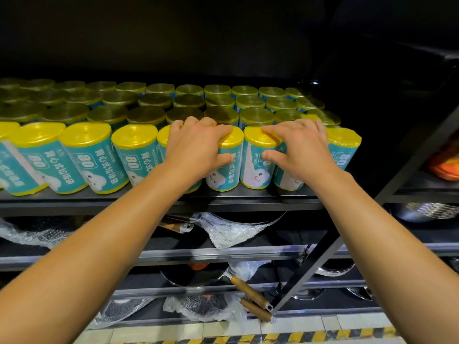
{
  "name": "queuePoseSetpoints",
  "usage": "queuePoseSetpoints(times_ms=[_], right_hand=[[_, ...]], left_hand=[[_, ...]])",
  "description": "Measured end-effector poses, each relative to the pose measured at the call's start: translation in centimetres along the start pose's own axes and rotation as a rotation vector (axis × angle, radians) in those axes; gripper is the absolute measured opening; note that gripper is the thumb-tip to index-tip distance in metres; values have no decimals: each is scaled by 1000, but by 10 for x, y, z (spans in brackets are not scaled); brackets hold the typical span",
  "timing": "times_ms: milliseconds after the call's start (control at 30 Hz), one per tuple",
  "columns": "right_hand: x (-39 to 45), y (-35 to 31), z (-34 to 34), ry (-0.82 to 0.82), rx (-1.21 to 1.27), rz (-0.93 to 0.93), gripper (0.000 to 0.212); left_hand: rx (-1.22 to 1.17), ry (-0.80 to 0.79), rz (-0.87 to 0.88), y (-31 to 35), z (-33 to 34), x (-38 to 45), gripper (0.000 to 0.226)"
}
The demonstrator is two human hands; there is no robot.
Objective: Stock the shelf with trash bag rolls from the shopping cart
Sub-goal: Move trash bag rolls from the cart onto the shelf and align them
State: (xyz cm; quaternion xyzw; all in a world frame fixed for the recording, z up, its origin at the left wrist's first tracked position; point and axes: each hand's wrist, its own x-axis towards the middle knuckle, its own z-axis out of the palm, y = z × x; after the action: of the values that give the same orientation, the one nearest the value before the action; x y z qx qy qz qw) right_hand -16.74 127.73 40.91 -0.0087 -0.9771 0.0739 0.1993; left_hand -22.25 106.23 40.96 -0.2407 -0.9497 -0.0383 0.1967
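Left hand (pixel 196 145) grips a front-row trash bag roll (pixel 227 160) at 12 o'clock, fingers curled over its yellow top. Right hand (pixel 300 150) grips the adjacent roll (pixel 258 157) likewise. Both stand on the shelf (pixel 154 202); further rolls (pixel 223 100) fill the rows behind.

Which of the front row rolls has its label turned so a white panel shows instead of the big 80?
The trash bag roll under the right hand: its label faces out with a white panel, while its neighbours show teal.
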Motion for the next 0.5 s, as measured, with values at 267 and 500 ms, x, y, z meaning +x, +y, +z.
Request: queuePoseSetpoints(times_ms=[267,500], right_hand=[[1,-4,3,40,-68,26,63],[-1,6,-1,35,-4,9,70]], left_hand=[[-20,-4,-12,0,-2,-2,70],[-55,-55,-20,5,-9,1,73]])
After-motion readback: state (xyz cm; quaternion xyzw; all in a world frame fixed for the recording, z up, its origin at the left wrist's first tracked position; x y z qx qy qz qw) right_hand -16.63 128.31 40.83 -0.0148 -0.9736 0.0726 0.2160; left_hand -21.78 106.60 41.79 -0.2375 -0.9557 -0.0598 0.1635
